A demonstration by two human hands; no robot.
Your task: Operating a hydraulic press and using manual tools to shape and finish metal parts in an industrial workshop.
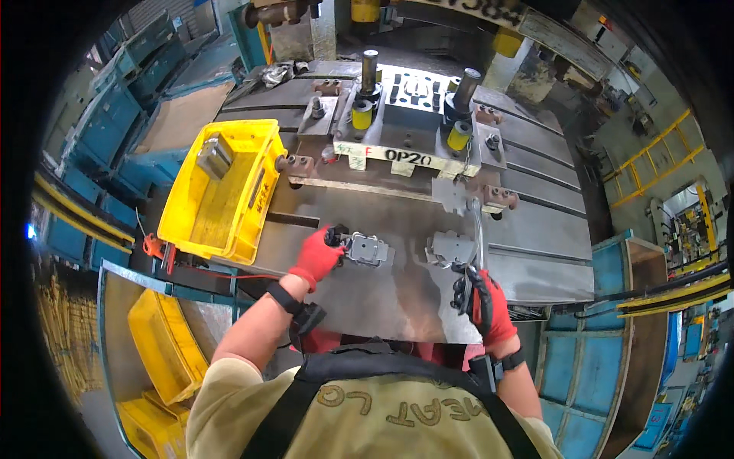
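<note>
Wearing a red glove with dark fingertips, the left hand (318, 254) has its fingers drawn in narrow at the left edge of a grey metal part (369, 251); whether they grip it, I cannot tell. That part lies on the steel bench (375, 306), in front of the person and just right of the left hand. The right hand (494, 307), gloved alike, is closed around the near end of a long metal tool (479, 237), which points away from the person. Just left of the tool, a second metal part (449, 248) lies on the bench, well apart from the first. Beyond stands a die (405, 145) with upright posts. At the left, a yellow bin (264, 180) holds a metal block (215, 157).
</note>
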